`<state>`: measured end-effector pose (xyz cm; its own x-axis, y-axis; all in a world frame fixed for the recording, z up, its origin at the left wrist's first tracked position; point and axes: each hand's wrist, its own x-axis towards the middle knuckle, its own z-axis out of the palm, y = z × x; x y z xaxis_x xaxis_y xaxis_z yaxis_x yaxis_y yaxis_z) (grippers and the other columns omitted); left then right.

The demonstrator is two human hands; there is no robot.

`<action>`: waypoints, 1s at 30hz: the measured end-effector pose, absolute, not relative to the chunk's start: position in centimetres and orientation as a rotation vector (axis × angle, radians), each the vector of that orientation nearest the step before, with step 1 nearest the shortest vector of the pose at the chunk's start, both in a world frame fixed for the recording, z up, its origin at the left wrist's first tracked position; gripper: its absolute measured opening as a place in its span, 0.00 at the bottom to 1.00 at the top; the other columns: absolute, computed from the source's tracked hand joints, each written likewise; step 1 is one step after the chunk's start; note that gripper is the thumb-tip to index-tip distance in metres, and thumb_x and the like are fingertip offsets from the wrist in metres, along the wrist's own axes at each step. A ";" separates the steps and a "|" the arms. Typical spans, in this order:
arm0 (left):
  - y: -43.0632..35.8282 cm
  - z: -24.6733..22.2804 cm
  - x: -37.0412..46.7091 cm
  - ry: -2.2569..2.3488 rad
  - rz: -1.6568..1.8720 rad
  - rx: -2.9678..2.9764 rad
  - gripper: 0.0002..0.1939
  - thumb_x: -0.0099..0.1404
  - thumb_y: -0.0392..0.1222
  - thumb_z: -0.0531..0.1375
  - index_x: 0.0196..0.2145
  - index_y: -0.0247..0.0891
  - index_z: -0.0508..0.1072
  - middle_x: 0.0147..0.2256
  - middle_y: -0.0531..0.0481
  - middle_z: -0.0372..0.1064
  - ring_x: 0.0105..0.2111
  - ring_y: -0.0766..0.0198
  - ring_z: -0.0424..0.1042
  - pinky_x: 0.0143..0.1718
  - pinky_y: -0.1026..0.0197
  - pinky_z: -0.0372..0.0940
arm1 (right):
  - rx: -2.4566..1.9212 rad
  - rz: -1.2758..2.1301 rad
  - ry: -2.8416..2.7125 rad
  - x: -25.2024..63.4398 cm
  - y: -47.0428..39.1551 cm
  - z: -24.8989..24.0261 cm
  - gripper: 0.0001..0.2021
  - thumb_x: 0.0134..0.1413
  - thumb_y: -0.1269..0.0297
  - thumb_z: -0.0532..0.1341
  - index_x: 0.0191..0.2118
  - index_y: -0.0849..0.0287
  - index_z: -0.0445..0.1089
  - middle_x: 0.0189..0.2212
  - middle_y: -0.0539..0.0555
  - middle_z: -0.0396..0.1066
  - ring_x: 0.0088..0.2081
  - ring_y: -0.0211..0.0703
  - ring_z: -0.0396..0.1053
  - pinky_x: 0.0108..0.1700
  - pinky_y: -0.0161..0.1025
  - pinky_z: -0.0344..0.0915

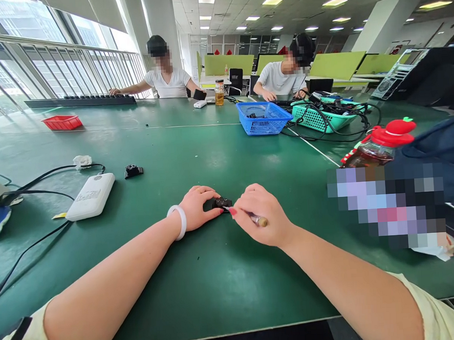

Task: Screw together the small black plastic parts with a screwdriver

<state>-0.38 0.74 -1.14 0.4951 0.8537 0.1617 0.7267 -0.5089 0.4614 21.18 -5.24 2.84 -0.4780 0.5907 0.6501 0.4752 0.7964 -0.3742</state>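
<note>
A small black part (223, 202) lies on the green table in front of me. My left hand (198, 207), with a white band at the wrist, grips this part from its left side between thumb and fingers. My right hand (261, 214) is closed round a thin tool with a rounded wooden handle end (261, 221). The tool's pale tip points at the black part and seems to touch it; its exact kind is hidden by my fingers. Further left lies another small black part (133, 170), apart from both hands.
A white power bank (91, 196) with black cables lies left. Across the green table (165, 158) are a red basket (62, 122), a blue basket (264, 118) and a green basket (319, 117) full of cables. A red-lidded bottle (379, 142) stands right. Two people sit opposite.
</note>
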 end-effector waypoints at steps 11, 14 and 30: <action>0.7 -1.2 -0.4 1.349 0.506 2.383 0.21 0.63 0.53 0.63 0.50 0.43 0.78 0.55 0.43 0.70 0.60 0.44 0.63 0.65 0.40 0.58 | -1.048 0.390 -1.942 21.8 -4.7 2.7 0.24 0.68 0.55 0.52 0.20 0.55 0.66 0.17 0.49 0.63 0.27 0.40 0.65 0.34 0.38 0.63; 0.7 -1.1 -0.4 1.342 0.493 2.391 0.21 0.63 0.53 0.63 0.51 0.43 0.78 0.55 0.43 0.70 0.60 0.44 0.62 0.65 0.40 0.58 | -1.003 0.364 -1.952 21.7 -4.9 2.7 0.24 0.68 0.56 0.52 0.19 0.55 0.64 0.15 0.49 0.61 0.26 0.40 0.64 0.36 0.39 0.64; 0.7 -1.0 -0.4 1.325 0.503 2.405 0.20 0.63 0.54 0.63 0.50 0.44 0.78 0.54 0.44 0.71 0.59 0.44 0.64 0.63 0.40 0.60 | -1.005 0.319 -1.913 22.0 -4.5 3.0 0.23 0.65 0.58 0.52 0.18 0.55 0.62 0.17 0.50 0.66 0.25 0.39 0.65 0.30 0.37 0.61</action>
<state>-0.41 0.69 -1.02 0.5001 0.8548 0.1386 0.7312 -0.5026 0.4612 22.04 -4.45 3.01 -0.2420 0.7545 0.6101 0.5155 0.6327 -0.5780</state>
